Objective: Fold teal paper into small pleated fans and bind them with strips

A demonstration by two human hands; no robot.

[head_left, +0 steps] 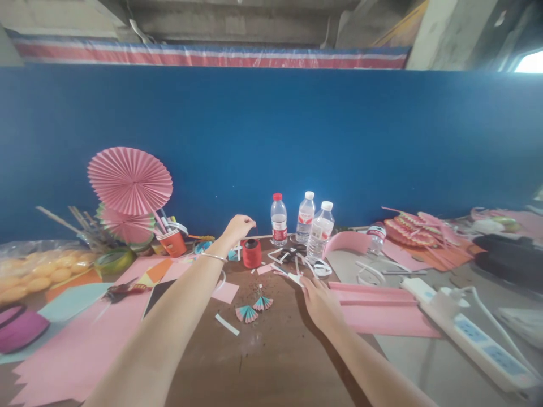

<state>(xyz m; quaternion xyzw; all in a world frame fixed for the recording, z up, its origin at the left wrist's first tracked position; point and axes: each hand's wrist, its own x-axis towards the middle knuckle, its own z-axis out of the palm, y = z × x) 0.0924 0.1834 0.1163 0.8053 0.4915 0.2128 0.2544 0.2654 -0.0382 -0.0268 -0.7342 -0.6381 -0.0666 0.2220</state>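
My left hand [240,227] is raised just above a red spool [251,254] with a dark hole in its top. Its fingers are pinched together, and a thin dark thread seems to hang from them toward the spool. Palm down on the brown table [254,367], my right hand [319,298] has its fingers stretched forward. Its fingertips touch a small white paper piece [294,278]. Just beyond lie white paper strips [275,257] and a dark tangled-looking item [292,253]. Two small pleated fans [247,314], pink and teal, rest between my forearms.
Three water bottles [279,220] stand near the blue partition [271,135]. On the left are pink paper [85,345], a paper cup [172,243] and a big pleated rosette [131,181]. To the right are folded pink card [382,311] and a power strip [470,333].
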